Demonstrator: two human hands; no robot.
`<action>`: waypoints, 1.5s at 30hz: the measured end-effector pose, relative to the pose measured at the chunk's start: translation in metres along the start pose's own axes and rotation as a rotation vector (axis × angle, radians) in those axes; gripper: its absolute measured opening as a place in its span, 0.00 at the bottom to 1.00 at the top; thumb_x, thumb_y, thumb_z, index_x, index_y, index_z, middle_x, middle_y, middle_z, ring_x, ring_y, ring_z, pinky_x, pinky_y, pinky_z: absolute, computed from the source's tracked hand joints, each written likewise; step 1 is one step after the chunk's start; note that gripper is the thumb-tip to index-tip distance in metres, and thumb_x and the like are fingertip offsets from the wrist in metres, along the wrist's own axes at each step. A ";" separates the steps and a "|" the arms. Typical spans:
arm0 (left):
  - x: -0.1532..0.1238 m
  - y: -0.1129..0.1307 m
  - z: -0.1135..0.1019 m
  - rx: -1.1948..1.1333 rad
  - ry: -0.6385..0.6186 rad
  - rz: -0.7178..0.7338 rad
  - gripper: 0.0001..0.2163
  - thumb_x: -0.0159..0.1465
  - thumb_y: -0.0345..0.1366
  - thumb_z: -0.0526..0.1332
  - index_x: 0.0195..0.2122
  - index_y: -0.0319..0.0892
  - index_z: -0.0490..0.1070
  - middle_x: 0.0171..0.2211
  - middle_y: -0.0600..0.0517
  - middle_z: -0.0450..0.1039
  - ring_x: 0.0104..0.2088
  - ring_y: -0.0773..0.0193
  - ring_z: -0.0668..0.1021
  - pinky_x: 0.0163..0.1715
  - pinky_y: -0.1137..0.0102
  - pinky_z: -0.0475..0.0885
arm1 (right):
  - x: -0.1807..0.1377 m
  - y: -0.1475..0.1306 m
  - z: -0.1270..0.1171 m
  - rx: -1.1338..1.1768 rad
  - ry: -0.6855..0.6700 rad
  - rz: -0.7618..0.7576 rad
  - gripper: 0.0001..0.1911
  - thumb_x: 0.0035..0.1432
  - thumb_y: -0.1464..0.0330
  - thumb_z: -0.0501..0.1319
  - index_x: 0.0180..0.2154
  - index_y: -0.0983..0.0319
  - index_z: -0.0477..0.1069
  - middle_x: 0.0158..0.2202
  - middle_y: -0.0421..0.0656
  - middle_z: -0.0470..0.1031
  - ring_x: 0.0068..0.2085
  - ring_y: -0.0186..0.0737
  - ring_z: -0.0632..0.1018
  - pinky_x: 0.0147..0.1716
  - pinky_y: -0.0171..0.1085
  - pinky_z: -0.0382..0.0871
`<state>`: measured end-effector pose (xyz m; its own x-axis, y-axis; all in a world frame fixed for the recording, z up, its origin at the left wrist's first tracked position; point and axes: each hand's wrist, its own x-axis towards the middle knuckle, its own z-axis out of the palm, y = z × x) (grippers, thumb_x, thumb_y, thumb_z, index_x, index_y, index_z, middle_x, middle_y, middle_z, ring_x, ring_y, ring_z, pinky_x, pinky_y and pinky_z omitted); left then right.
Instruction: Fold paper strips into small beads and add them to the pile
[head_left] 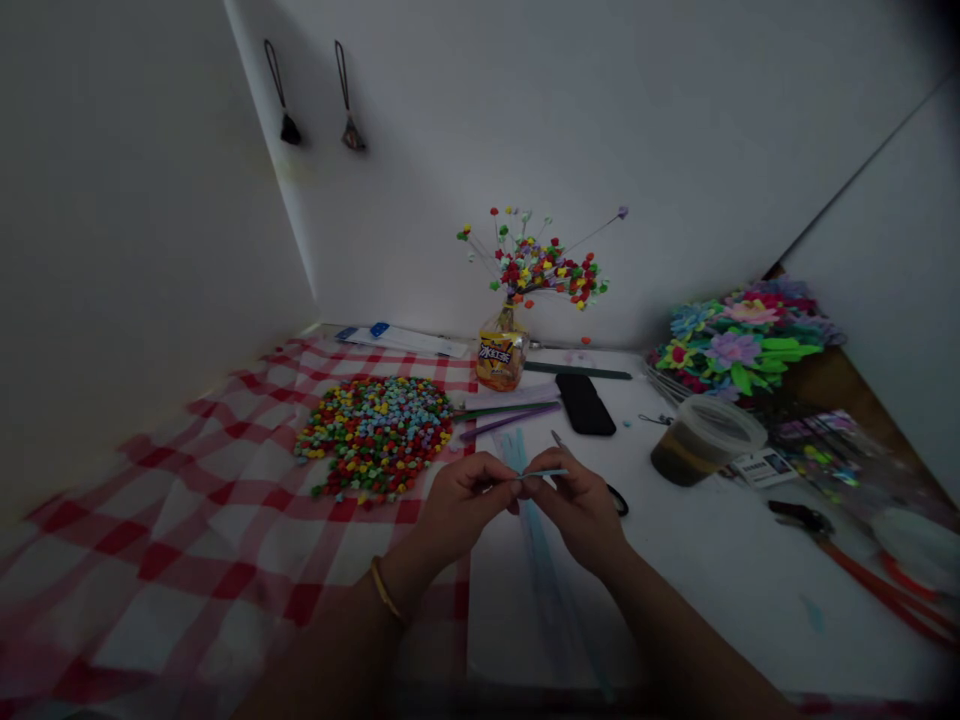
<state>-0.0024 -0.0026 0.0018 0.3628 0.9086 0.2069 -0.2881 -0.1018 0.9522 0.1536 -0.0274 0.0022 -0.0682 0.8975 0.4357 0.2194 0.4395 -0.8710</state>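
Observation:
Between my two hands is a narrow light-blue paper strip (553, 472). My left hand (466, 505) pinches it between thumb and fingertips, and my right hand (583, 512) grips it just beside, the fingertips of both nearly touching. One end of the strip sticks out to the right over my right hand's fingers. Below them, more pale-blue strips (541, 560) lie lengthwise on the white tabletop. A pair of scissors is partly hidden under my right hand; its black handle loop (618, 500) shows on the right. Left of my hands spreads a heap of small coloured paper stars (379, 435).
A bottle (501, 358) holding star-tipped stems stands at the back. Purple and green strips (510, 420), a black phone (585, 404), a plastic tub (705, 440) of brown contents, orange-handled pliers (847, 560) and fuzzy flowers (739, 345) surround the work area. A checked cloth (247, 520) covers the left.

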 end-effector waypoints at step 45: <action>0.000 -0.001 -0.001 -0.220 -0.136 -0.102 0.07 0.50 0.34 0.67 0.26 0.38 0.70 0.22 0.54 0.71 0.22 0.70 0.71 0.23 0.74 0.65 | 0.004 -0.008 -0.005 0.355 -0.153 0.377 0.11 0.45 0.63 0.66 0.24 0.62 0.68 0.22 0.38 0.69 0.26 0.34 0.69 0.28 0.35 0.63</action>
<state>-0.0029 -0.0023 0.0002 0.5113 0.8453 0.1552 -0.4244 0.0914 0.9009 0.1563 -0.0275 0.0125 -0.1950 0.9787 0.0634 -0.0851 0.0475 -0.9952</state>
